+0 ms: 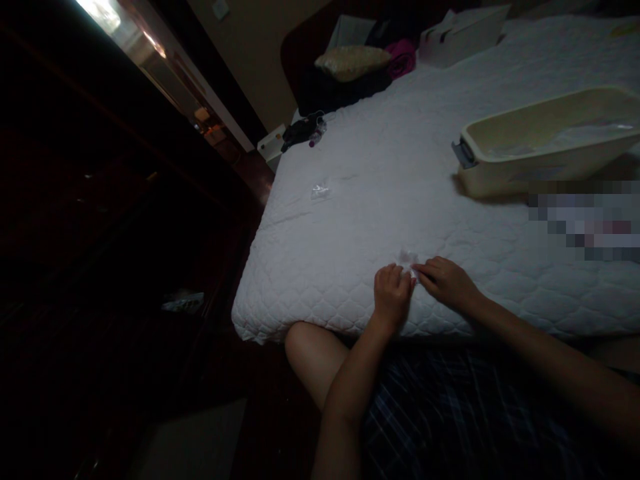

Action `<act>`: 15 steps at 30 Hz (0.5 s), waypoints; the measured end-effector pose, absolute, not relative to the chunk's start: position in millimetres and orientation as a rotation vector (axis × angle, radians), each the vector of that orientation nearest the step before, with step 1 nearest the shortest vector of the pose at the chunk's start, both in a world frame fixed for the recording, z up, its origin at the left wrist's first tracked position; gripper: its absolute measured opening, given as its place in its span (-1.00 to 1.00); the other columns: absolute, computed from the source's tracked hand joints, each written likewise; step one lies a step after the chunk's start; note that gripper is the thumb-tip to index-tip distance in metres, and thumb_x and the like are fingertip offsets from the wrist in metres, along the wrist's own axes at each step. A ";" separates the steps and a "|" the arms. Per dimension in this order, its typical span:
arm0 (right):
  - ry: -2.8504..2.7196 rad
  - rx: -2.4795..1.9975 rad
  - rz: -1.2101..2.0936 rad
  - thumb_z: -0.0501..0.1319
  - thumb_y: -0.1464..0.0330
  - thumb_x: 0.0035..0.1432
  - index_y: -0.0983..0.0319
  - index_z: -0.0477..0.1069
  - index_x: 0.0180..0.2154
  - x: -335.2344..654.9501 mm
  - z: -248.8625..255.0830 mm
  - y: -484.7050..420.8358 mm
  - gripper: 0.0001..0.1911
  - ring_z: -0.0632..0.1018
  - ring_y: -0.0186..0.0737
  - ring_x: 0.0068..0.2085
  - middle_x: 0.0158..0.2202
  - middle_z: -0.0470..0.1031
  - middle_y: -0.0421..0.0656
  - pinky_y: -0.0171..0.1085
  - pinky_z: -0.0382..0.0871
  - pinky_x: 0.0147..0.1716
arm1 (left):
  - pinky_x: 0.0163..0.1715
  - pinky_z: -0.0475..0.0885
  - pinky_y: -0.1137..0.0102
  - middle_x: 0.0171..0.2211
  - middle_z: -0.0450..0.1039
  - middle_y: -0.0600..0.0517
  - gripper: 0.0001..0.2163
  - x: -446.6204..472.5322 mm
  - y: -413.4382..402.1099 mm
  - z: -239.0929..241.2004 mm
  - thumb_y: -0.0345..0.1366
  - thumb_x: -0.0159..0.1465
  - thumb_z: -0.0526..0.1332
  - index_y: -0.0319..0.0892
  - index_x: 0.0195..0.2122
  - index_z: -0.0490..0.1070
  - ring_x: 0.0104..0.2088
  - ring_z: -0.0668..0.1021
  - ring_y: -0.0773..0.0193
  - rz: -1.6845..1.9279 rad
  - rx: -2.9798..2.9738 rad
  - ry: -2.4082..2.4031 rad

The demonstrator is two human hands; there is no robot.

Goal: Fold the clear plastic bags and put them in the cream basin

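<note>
Both my hands rest on the near edge of a white quilted mattress. My left hand is curled, its fingertips pinched on a small crumpled white piece, maybe tissue or thin plastic. My right hand lies right beside it, fingers drawn together and pinching the same piece from the right. The piece lies on the mattress between the fingertips. What it is made of is too dim to tell.
A cream plastic tub stands on the mattress at right. A small clear wrapper lies mid-bed. A gold cushion, pink cloth and white box sit at the far end. Dark floor lies left.
</note>
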State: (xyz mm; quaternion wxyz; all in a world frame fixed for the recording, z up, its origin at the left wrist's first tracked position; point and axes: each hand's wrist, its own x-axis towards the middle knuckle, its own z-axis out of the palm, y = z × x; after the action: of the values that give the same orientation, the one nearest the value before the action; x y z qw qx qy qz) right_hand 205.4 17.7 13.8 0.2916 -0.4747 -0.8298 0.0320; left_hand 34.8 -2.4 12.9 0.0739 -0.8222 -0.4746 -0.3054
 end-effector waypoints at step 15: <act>-2.222 -0.931 -0.152 0.09 0.39 0.22 0.30 0.43 0.02 211.1 17.7 11.6 -0.65 0.52 -0.06 -0.10 -0.10 0.52 0.08 -0.12 0.42 -0.15 | 0.08 0.38 0.20 0.04 0.45 -0.11 -0.74 21.0 -1.7 12.3 -0.25 0.40 0.01 -0.20 -0.04 0.43 0.08 0.46 0.18 -0.535 -2.711 -1.195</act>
State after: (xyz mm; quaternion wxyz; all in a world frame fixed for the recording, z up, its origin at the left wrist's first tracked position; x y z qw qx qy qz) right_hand 211.1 11.6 17.7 0.3557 -0.3603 -0.8603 -0.0590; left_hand 21.0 -1.7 12.3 0.0656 -0.8985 -0.3962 -0.1772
